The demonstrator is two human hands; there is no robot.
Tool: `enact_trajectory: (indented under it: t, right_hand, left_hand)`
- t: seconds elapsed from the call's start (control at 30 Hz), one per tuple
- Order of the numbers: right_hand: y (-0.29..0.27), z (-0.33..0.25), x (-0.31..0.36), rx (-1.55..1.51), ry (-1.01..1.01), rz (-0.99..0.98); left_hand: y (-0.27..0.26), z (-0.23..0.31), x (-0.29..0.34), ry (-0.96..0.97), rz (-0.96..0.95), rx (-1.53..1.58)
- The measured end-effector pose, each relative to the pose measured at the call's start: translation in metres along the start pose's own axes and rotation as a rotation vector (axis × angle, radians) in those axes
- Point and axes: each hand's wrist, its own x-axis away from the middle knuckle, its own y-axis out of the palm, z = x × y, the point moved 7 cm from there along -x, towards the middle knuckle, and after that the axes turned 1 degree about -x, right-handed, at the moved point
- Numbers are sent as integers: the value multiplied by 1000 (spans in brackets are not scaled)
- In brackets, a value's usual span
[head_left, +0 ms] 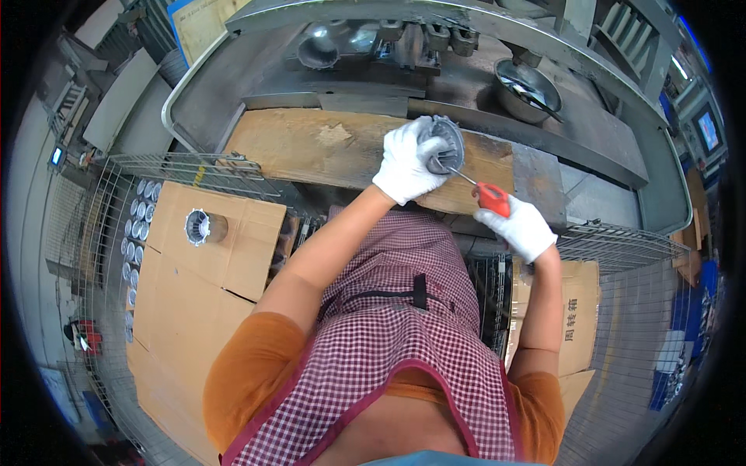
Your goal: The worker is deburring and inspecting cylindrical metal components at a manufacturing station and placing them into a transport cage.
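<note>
Left hand: your white-gloved left hand (404, 165) has its fingers wrapped tight around a round grey finned metal part (441, 144), held tilted just above the wooden board
Right hand: your white-gloved right hand (522, 227) has its fingers closed on the red handle of a thin-shafted screwdriver (488, 194), tip touching the part's lower edge
Worktop: a worn wooden board (326, 147) lies on the grey metal worktop (614, 140); a steel bowl (528, 89) sits behind
Left side: another finned part (198, 227) lies on flat brown cardboard (194, 287)
</note>
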Motion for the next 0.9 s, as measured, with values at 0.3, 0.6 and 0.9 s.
enact_trajectory:
  t: [0.3, 0.6, 0.9]
  right_hand:
    - [-29, 62, 2, -251, 55, 364]
    - [-168, 228, 55, -339, 330, 1178]
    - [-113, 200, 69, 533, 520, 1715]
  left_hand:
    - [-2, -22, 5, -164, 64, 112]
    - [-15, -116, 44, -571, -26, 408]
    - [-51, -167, 82, -879, -108, -324]
